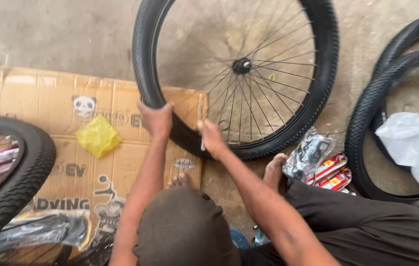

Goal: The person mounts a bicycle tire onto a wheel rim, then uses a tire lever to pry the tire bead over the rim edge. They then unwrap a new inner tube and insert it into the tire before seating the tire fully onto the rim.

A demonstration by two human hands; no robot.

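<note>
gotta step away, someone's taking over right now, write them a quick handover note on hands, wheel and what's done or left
Left hand grips the tyre at the lower left of the spoked wheel, which stands on the concrete floor.
Right hand holds a slim metal tool against the rim there.
Done: most of the tyre looks seated on the rim.
Left: probably the section between the hands.
Nearby: spare tyres on the right, flattened cardboard on the left.

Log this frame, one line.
left hand: grips tire | right hand: holds thin tool at rim | wheel upright on floor
</note>
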